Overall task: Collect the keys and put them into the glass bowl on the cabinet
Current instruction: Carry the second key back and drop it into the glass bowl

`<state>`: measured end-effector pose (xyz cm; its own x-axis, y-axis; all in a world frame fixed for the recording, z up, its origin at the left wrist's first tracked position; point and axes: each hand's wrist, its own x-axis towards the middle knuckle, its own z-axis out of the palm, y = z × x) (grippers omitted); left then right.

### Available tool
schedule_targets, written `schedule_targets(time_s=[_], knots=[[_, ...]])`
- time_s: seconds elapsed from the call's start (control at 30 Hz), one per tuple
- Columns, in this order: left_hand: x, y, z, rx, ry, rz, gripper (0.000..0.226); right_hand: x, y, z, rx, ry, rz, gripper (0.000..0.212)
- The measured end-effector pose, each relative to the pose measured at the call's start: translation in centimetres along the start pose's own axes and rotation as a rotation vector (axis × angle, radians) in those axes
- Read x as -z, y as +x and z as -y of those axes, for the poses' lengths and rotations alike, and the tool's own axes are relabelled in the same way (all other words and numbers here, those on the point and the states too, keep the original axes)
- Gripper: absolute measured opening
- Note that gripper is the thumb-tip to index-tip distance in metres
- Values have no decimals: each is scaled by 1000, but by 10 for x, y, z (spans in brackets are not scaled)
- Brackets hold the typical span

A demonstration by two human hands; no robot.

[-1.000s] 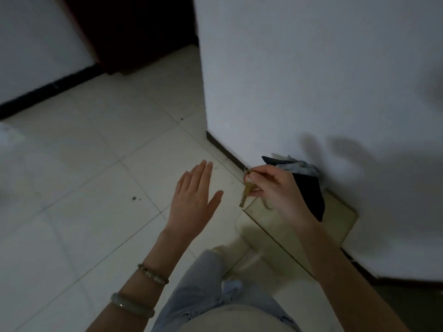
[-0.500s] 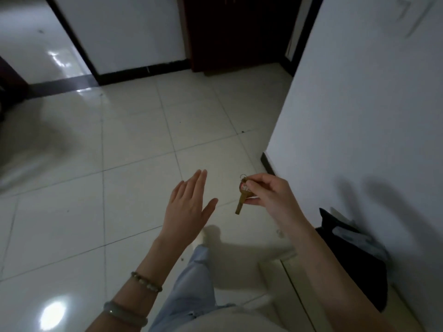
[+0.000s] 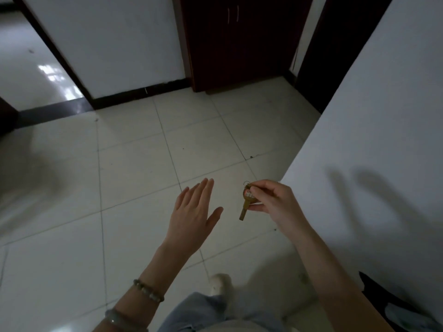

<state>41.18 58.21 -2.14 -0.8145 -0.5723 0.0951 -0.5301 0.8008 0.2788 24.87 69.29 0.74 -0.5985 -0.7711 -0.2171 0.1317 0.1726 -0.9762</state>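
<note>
From the head camera, the right hand [image 3: 273, 202] pinches a brass key [image 3: 246, 204] by its head, the blade hanging down above the tiled floor [image 3: 134, 178]. The left hand [image 3: 194, 216] is held flat and empty beside it, fingers spread, not touching. A dark cabinet [image 3: 235, 41] stands against the far wall; no bowl shows.

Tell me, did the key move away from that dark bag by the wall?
Yes. The key, pinched in the right hand, was just beside the dark bag earlier; now the bag sits far behind, near the picture's bottom right corner.
</note>
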Motion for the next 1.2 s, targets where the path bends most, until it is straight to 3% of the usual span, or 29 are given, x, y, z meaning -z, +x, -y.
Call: schedule_targets(time_s=[0.4,0.83,1.2], knots=[[-11,182,46,-45,-37,-23,62,9,172,37,4,23,-39,19],[-18,430,58,-46,-75,-57,64,75,417,113,54,50,-57,19],[-37,598,69,-72,-81,-45,63,118,572,141,92,59,-55,23]])
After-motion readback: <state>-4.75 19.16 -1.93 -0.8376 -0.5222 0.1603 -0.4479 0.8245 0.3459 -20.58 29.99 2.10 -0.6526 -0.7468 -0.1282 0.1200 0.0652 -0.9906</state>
